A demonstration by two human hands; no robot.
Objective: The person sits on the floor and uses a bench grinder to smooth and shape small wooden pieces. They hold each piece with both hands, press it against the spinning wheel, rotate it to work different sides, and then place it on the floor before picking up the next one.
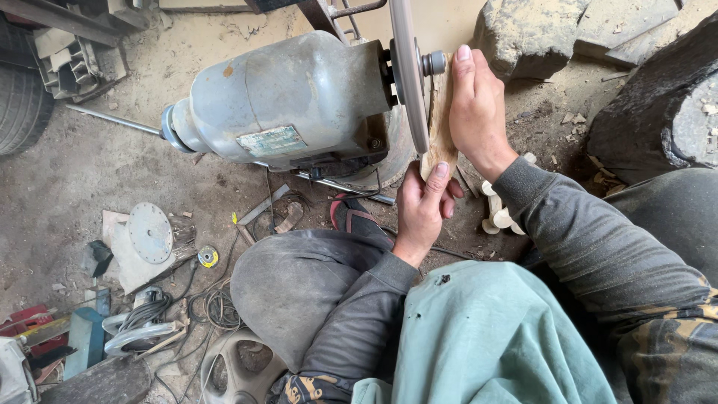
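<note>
A flat piece of pale wood is pressed edge-on against the round sanding disc of a grey electric motor. My left hand grips the near end of the wood with the thumb on top. My right hand lies flat along the far side of the wood, fingertips by the disc's hub. Both sleeves are dark grey.
Several small carved wooden pieces lie on the dirt floor by my right forearm. Stone blocks and a dark log stand at the right. Spare discs, cables, tools and a tyre clutter the left.
</note>
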